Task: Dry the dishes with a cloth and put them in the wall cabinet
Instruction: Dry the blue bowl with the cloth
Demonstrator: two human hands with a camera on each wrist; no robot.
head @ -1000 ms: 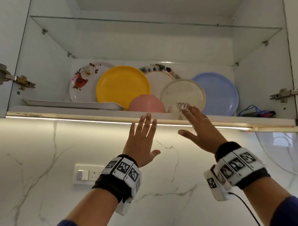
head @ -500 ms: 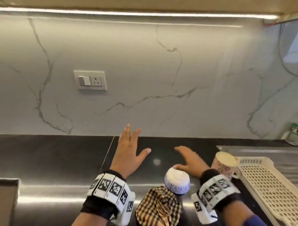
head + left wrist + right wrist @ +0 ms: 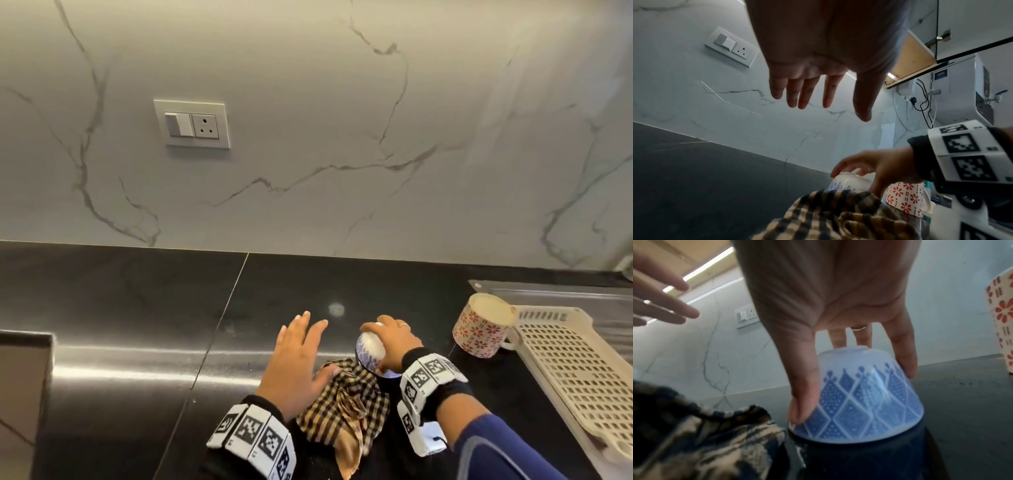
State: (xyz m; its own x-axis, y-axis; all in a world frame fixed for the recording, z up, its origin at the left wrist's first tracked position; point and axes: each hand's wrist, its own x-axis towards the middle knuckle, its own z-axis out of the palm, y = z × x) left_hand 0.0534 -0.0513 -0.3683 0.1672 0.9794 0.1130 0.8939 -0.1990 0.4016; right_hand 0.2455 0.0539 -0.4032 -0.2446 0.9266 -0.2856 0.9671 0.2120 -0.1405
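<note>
A small white bowl with a blue diamond pattern stands upside down on a dark blue dish on the black counter. My right hand grips the bowl from above, thumb on the near side and fingers on the far side. A brown checked cloth lies crumpled just left of the bowl. My left hand hovers over the cloth's left edge with straight, spread fingers and holds nothing. An upturned mug with red flowers stands to the right.
A cream perforated drying tray lies at the right on a steel drainboard. A wall socket sits on the marble backsplash. The black counter stretches left. The wall cabinet's underside shows above in the left wrist view.
The view dropped from the open cabinet to the counter. Both hands came down; the right hand closed on the upturned bowl and the left hand moved over the cloth.
</note>
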